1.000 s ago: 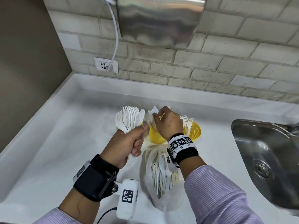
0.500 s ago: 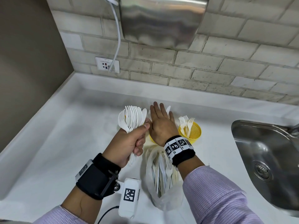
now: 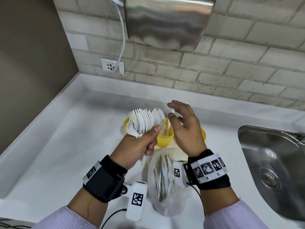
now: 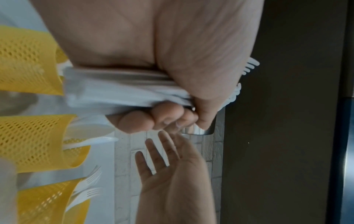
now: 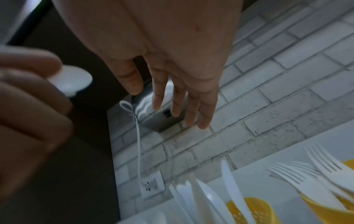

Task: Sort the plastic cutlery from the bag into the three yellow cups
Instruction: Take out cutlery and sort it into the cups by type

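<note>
My left hand [image 3: 140, 146] grips a thick bundle of white plastic cutlery [image 3: 142, 121] upright by the handles, forks and spoons fanned at the top; the same bundle [image 4: 122, 89] shows in the left wrist view. My right hand [image 3: 183, 128] hovers open just right of it, fingers spread and empty, above the middle yellow cup [image 3: 165, 138]. A left yellow cup [image 3: 126, 124] peeks out behind the bundle; the right yellow cup [image 3: 203, 134] is mostly hidden by my right hand. Forks [image 5: 310, 174] stand in a cup. The clear bag [image 3: 165, 184] with more cutlery lies in front.
A steel sink [image 3: 272, 166] sits at the right. The white counter [image 3: 66, 146] meets a brick backsplash with a wall socket [image 3: 112, 66] and a white cable. A steel appliance [image 3: 168, 22] hangs on the wall above the cups.
My right hand has lifted off the middle cup and drawn back to the right, fingers now spread and empty. The left hand keeps its bundle in about the same place.
</note>
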A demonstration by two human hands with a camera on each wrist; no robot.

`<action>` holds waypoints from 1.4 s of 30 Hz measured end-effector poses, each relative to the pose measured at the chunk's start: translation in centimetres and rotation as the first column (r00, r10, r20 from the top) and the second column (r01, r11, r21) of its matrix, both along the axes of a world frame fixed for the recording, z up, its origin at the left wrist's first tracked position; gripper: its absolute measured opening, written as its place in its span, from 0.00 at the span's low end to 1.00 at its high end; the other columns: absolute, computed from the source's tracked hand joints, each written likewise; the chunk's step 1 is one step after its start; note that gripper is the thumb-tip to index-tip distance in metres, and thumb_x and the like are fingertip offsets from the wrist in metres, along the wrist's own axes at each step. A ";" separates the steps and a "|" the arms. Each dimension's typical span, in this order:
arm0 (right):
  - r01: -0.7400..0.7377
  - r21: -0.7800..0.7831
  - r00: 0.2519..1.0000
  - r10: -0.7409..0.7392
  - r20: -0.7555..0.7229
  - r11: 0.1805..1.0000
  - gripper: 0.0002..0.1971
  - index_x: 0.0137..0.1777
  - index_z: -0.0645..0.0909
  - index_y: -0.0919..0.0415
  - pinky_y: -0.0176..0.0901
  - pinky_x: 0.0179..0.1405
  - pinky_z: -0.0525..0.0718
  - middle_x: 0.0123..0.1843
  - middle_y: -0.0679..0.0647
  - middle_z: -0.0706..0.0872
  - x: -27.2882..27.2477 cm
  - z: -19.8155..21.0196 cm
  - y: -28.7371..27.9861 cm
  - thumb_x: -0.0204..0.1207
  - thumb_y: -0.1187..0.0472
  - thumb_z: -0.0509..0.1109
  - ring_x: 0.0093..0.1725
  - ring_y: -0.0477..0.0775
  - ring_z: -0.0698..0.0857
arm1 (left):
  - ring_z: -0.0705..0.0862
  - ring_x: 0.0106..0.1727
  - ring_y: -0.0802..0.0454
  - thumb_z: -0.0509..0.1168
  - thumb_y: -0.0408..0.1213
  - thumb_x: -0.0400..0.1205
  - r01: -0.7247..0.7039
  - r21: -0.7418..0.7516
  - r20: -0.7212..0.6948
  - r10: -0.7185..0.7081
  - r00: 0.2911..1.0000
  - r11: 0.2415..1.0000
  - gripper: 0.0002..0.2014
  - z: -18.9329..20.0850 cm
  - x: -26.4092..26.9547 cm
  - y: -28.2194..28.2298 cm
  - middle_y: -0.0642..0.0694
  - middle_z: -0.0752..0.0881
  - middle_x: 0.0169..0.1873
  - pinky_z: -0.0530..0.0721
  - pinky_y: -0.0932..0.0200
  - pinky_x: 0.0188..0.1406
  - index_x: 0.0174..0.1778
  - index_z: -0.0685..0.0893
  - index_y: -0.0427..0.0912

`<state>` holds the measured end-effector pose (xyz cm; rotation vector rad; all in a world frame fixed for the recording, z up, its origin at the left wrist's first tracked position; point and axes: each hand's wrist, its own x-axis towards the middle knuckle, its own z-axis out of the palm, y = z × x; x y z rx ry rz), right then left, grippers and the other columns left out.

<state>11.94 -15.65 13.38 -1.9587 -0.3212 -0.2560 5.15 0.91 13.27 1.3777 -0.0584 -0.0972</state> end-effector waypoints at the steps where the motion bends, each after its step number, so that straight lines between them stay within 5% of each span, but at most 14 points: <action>1: -0.012 0.046 1.000 0.011 0.009 0.999 0.16 0.67 0.85 0.52 0.58 0.73 0.79 0.71 0.43 0.82 -0.8 0.5 -0.3 0.80 0.58 0.67 0.74 0.44 0.79 | 0.69 0.25 0.47 0.69 0.52 0.83 -0.012 0.038 0.032 0.011 0.999 0.999 0.20 0.0 0.0 -0.2 0.42 0.71 0.24 0.74 0.53 0.30 0.30 0.76 0.45; 8: -0.105 0.150 0.994 0.103 0.019 0.983 0.10 0.58 0.86 0.51 0.59 0.58 0.87 0.59 0.50 0.84 -5.7 3.1 -2.8 0.78 0.56 0.75 0.58 0.55 0.89 | 0.75 0.26 0.47 0.65 0.41 0.89 -0.097 0.147 0.177 0.071 0.982 0.984 0.17 0.4 -0.1 -3.1 0.47 0.78 0.22 0.77 0.53 0.31 0.33 0.83 0.48; 10: -0.111 0.055 0.993 0.109 0.037 0.992 0.11 0.57 0.87 0.50 0.52 0.56 0.86 0.57 0.48 0.84 -6.3 3.2 -3.4 0.76 0.51 0.78 0.57 0.53 0.88 | 0.73 0.26 0.43 0.66 0.41 0.87 -0.111 0.144 0.170 0.086 0.982 0.983 0.14 -0.1 -0.1 -4.1 0.42 0.76 0.23 0.76 0.51 0.30 0.34 0.84 0.46; 12: -0.105 -0.043 0.992 0.108 0.066 0.994 0.13 0.56 0.88 0.49 0.40 0.54 0.83 0.55 0.46 0.83 -6.5 3.1 -4.1 0.74 0.47 0.78 0.56 0.49 0.87 | 0.72 0.25 0.46 0.67 0.37 0.87 -0.130 0.127 0.145 0.111 0.983 0.983 0.11 -0.5 -0.2 -5.1 0.40 0.77 0.26 0.74 0.54 0.25 0.40 0.84 0.36; 14: -0.088 -0.085 0.993 0.094 0.068 0.992 0.14 0.55 0.88 0.49 0.34 0.52 0.81 0.54 0.44 0.83 -6.5 3.0 -4.8 0.73 0.46 0.80 0.55 0.47 0.86 | 0.72 0.25 0.51 0.68 0.33 0.87 -0.141 0.130 0.114 0.127 0.985 0.981 0.08 -0.7 -0.3 -6.2 0.38 0.76 0.28 0.73 0.57 0.23 0.42 0.85 0.37; 20: -0.069 -0.116 0.997 0.073 0.033 0.991 0.11 0.51 0.89 0.50 0.30 0.48 0.81 0.53 0.43 0.84 -6.0 3.0 -6.8 0.74 0.47 0.80 0.50 0.43 0.87 | 0.69 0.24 0.52 0.68 0.36 0.85 -0.117 0.129 0.109 0.103 0.989 0.985 0.11 -0.5 -0.6 -8.8 0.43 0.72 0.26 0.73 0.58 0.23 0.37 0.86 0.51; 23: -0.068 -0.065 0.997 0.071 0.031 0.996 0.10 0.48 0.89 0.51 0.35 0.47 0.83 0.51 0.44 0.84 -5.9 3.2 -7.6 0.72 0.47 0.78 0.47 0.45 0.88 | 0.70 0.23 0.51 0.65 0.31 0.89 -0.138 0.142 0.082 0.127 0.988 0.980 0.11 -0.4 -0.7 -9.9 0.48 0.71 0.22 0.74 0.58 0.23 0.40 0.84 0.40; 27: -0.046 0.089 0.997 0.051 -0.059 0.995 0.04 0.44 0.87 0.52 0.44 0.43 0.87 0.50 0.44 0.85 -5.6 3.6 -8.5 0.73 0.56 0.80 0.43 0.47 0.89 | 0.71 0.21 0.43 0.67 0.46 0.86 -0.103 0.146 0.112 0.087 0.990 0.984 0.19 -0.7 -0.7 -10.5 0.45 0.73 0.21 0.75 0.51 0.27 0.47 0.80 0.29; 31: -0.006 0.203 0.999 0.015 -0.042 0.979 0.06 0.42 0.87 0.54 0.32 0.40 0.80 0.46 0.49 0.88 -5.1 3.7 -9.4 0.78 0.66 0.76 0.39 0.43 0.87 | 0.72 0.20 0.42 0.67 0.54 0.85 -0.061 0.174 0.129 0.038 0.991 0.983 0.26 -0.7 -1.0 -10.8 0.42 0.72 0.21 0.76 0.52 0.30 0.45 0.78 0.28; 35: -0.051 0.148 0.996 0.062 -0.070 0.988 0.03 0.46 0.86 0.48 0.37 0.38 0.82 0.48 0.46 0.88 -5.1 3.8 -9.7 0.76 0.53 0.76 0.40 0.46 0.87 | 0.71 0.20 0.43 0.67 0.54 0.84 -0.089 0.161 0.115 0.071 0.991 0.983 0.20 -0.6 -1.0 -11.3 0.45 0.72 0.22 0.74 0.51 0.27 0.48 0.81 0.37; 37: -0.088 0.107 0.991 0.097 -0.090 0.990 0.11 0.51 0.84 0.46 0.42 0.38 0.85 0.48 0.47 0.88 -5.3 3.7 -9.5 0.73 0.45 0.76 0.40 0.48 0.87 | 0.71 0.20 0.43 0.67 0.53 0.83 -0.102 0.170 0.108 0.085 0.991 0.980 0.16 -0.3 -1.0 -11.4 0.46 0.73 0.22 0.75 0.49 0.27 0.41 0.83 0.43; 39: -0.095 0.098 0.990 0.104 -0.093 0.991 0.11 0.53 0.84 0.47 0.41 0.37 0.84 0.45 0.46 0.88 -5.3 3.5 -9.4 0.75 0.48 0.78 0.37 0.48 0.87 | 0.72 0.21 0.42 0.66 0.53 0.85 -0.094 0.179 0.104 0.077 0.992 0.979 0.12 -0.2 -1.0 -11.4 0.46 0.73 0.22 0.76 0.49 0.27 0.43 0.85 0.49; 42: -0.104 0.056 0.985 0.111 -0.131 0.993 0.02 0.47 0.85 0.51 0.42 0.37 0.83 0.36 0.44 0.89 -4.8 3.5 -9.9 0.80 0.56 0.76 0.33 0.47 0.87 | 0.72 0.22 0.42 0.65 0.53 0.87 -0.057 0.179 0.086 0.042 0.995 0.982 0.18 -0.3 -1.1 -11.3 0.45 0.72 0.24 0.76 0.49 0.26 0.53 0.85 0.40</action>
